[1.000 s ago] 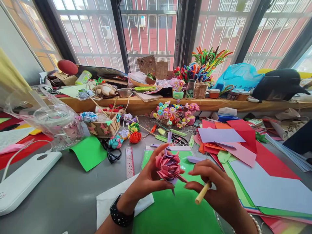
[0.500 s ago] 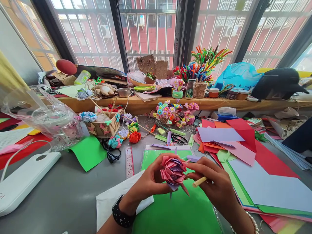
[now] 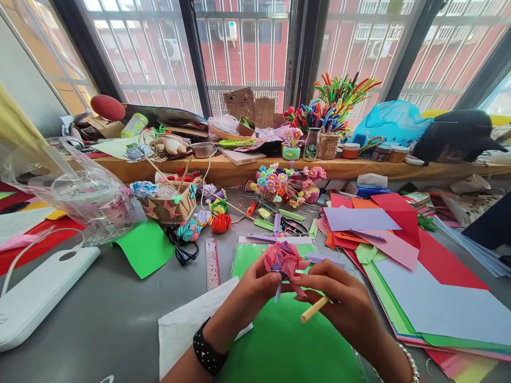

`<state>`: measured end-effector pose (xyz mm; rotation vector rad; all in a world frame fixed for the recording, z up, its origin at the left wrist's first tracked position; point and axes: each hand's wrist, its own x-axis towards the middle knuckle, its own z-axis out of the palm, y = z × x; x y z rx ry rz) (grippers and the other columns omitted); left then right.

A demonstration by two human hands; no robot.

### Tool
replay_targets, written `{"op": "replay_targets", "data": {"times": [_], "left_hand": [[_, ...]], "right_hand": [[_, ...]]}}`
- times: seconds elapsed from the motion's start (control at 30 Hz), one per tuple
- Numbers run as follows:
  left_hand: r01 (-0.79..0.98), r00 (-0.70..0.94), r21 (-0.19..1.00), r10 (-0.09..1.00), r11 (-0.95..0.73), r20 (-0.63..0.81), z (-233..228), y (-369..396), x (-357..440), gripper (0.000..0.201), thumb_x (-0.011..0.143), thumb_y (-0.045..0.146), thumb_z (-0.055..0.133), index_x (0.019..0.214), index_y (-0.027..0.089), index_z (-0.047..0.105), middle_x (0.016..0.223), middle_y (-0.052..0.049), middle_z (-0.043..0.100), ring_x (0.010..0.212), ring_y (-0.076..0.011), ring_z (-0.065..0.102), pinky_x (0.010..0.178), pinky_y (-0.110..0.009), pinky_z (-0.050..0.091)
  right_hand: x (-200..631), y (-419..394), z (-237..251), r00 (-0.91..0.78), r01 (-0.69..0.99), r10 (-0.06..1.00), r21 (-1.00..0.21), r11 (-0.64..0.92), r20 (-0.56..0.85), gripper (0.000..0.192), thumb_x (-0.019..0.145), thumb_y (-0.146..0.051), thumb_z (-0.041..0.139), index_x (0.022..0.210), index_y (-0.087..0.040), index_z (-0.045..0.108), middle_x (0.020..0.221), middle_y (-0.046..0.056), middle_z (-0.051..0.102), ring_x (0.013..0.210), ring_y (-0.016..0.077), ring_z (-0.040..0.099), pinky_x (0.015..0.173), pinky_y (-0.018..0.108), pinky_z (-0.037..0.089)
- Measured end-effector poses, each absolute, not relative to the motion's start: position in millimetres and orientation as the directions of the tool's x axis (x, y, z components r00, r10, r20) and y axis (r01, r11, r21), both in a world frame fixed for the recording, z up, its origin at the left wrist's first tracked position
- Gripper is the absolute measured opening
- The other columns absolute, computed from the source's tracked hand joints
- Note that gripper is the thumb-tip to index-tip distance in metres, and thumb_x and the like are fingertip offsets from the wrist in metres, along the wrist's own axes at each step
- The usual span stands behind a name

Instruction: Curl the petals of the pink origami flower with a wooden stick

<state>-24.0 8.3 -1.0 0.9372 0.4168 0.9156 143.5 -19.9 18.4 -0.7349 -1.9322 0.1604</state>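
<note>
A pink and purple folded-paper flower (image 3: 284, 258) is held over the green sheet (image 3: 287, 340) in the middle of the desk. My left hand (image 3: 259, 284) is closed round the flower's left side and base, with the thumb across its front. At the flower's lower right, the fingertips of my right hand (image 3: 343, 292) touch a pink petal. A thin wooden stick (image 3: 314, 309) is tucked in that same hand, its blunt end pointing down and to the left. Part of the stick is hidden by the fingers. Loose petal tips hang below the flower.
White paper (image 3: 187, 324) lies under my left forearm, near a pink ruler (image 3: 212, 263). Stacked coloured paper (image 3: 447, 314) covers the right side. Finished paper flowers (image 3: 221, 223), scissors (image 3: 293, 226) and a woven basket (image 3: 171, 207) stand farther back. A white power bank (image 3: 48, 298) lies left.
The flower has tilted, its face turning upward and its underside showing more. Both hands have shifted slightly, and the stick's free end has swung lower and to the left.
</note>
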Motion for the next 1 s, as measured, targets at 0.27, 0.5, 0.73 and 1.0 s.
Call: {"op": "replay_targets", "data": {"times": [0.27,0.5,0.73,1.0], "left_hand": [[-0.395,0.547,0.904,0.832,0.163,0.089,-8.5,12.1,-21.6,0.059,0.059,0.043,0.072,0.110,0.019,0.052,0.112,-0.010,0.057,0.104,-0.0272,0.052,0.085,-0.039,0.042],[-0.023,0.282,0.951,0.911,-0.307,0.301,-9.3,9.5,-21.0,0.071,0.062,0.027,0.074,0.124,0.028,0.037,0.133,-0.009,0.035,0.120,-0.0276,0.037,0.097,-0.041,0.033],[0.164,0.291,0.822,0.823,-0.545,0.488,0.5,2.2,-20.6,0.034,0.072,0.024,0.065,0.105,0.025,0.055,0.118,-0.008,0.050,0.114,-0.0265,0.042,0.096,-0.044,0.033],[0.014,0.338,0.875,0.826,-0.484,0.451,-1.8,2.8,-18.7,0.031,0.079,0.019,0.057,0.109,0.024,0.051,0.114,-0.008,0.050,0.109,-0.0229,0.047,0.088,-0.035,0.044]], "right_hand": [[147.2,-22.3,24.0,-0.140,0.450,0.720,-0.604,0.657,0.679,0.009,0.080,-0.024,0.056,0.083,-0.020,0.064,0.068,0.002,0.061,0.057,0.0124,0.057,0.047,0.021,0.046],[148.0,-22.0,24.1,-0.042,0.432,0.815,-0.725,0.536,0.578,0.013,0.081,-0.028,0.055,0.076,-0.019,0.062,0.062,-0.001,0.059,0.048,0.0091,0.049,0.043,0.019,0.040],[143.6,-24.7,22.2,-0.070,0.323,0.868,-0.812,0.487,0.492,0.010,0.079,-0.027,0.057,0.076,-0.018,0.062,0.064,0.000,0.059,0.048,0.0088,0.052,0.037,0.015,0.042],[146.8,-23.8,23.5,-0.104,0.176,0.935,-0.919,0.353,0.339,0.013,0.077,-0.031,0.058,0.078,-0.018,0.063,0.070,0.003,0.067,0.061,0.0150,0.063,0.045,0.019,0.049]]}}
